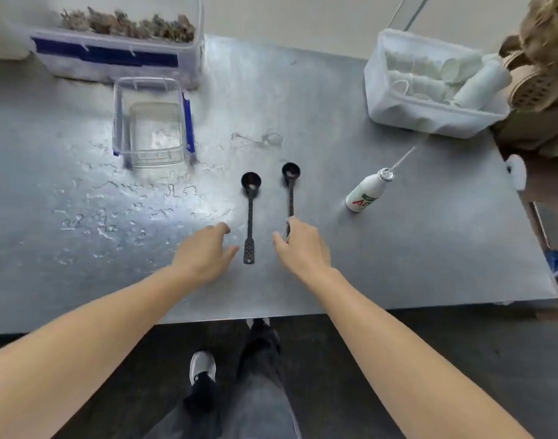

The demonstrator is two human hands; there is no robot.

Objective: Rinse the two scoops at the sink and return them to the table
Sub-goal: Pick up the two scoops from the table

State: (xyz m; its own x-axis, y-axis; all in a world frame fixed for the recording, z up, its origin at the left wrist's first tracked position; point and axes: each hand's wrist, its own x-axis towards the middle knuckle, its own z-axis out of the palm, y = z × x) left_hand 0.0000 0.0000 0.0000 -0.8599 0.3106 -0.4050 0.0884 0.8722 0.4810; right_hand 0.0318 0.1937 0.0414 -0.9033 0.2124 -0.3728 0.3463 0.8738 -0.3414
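Two black long-handled scoops lie side by side on the metal table (398,248), bowls pointing away from me. The left scoop (250,213) rests flat with its perforated handle end toward me. My left hand (205,251) hovers just left of that handle, fingers apart, holding nothing. The right scoop (291,188) has its handle end inside my right hand (300,245), whose fingers are closed around it. Its bowl sits on or just above the table surface. No sink is in view.
An empty clear tub with blue clips (152,122) stands at the left, behind it a larger tub of dried plant matter (122,36). A white bin of cups (429,87) sits back right. A small white bottle with a straw (369,191) lies right of the scoops. Water spots cover the table's left.
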